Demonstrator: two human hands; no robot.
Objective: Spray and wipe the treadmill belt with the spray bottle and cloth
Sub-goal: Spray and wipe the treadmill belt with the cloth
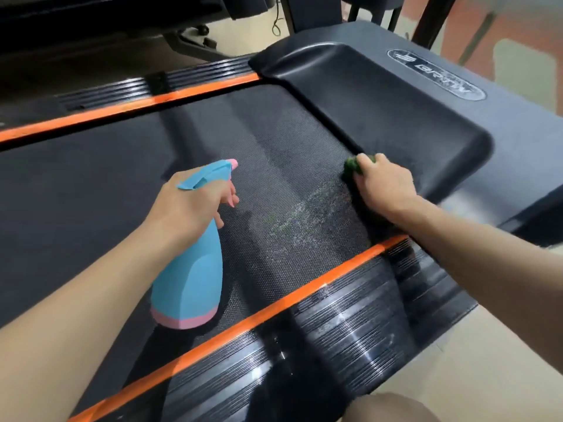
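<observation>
The left hand (195, 205) grips a blue plastic spray bottle (195, 269); the right hand (385, 184) clamps a bunched green cloth (352, 166) on the black textured treadmill belt (91, 193).

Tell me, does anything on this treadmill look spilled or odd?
Only a pale, misty wet patch on the belt, between the spray bottle and the green cloth. It looks like sprayed cleaner, not yet wiped. Nothing looks damaged.
</observation>
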